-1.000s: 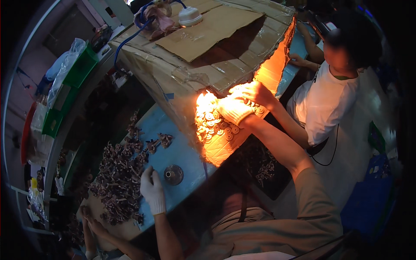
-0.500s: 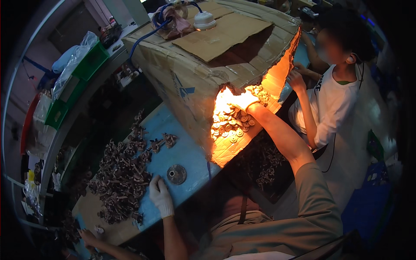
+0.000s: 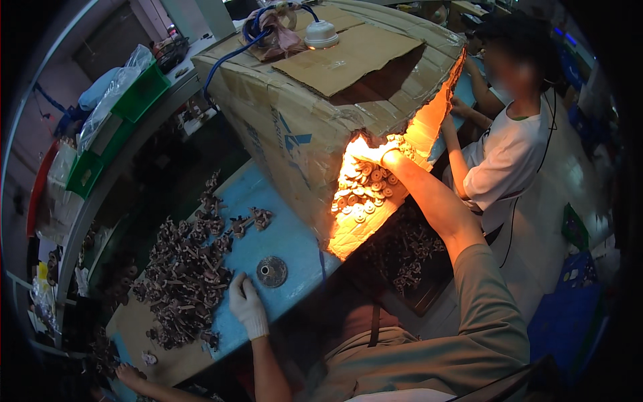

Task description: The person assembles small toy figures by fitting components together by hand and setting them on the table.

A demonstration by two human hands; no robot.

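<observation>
My left hand (image 3: 246, 305), in a white glove, rests flat on the blue table top (image 3: 295, 241), holding nothing. A round metal disc (image 3: 272, 271) lies just to its right, and a pile of dark metal parts (image 3: 184, 275) lies to its left. My right hand (image 3: 376, 155) reaches into the brightly lit opening of a big cardboard box (image 3: 295, 114). It sits above several small round parts (image 3: 362, 191) laid out inside. The glare hides its fingers.
A person in a white shirt (image 3: 509, 157) sits at the right with hands at the box's far opening. Another person's hand (image 3: 127, 372) is at the lower left. Green bins (image 3: 127, 107) stand on a shelf at left. A white lamp base (image 3: 321, 32) and cables lie on the box.
My right hand has gone further into the lit box, up past the round parts. My left hand has stayed beside the disc.
</observation>
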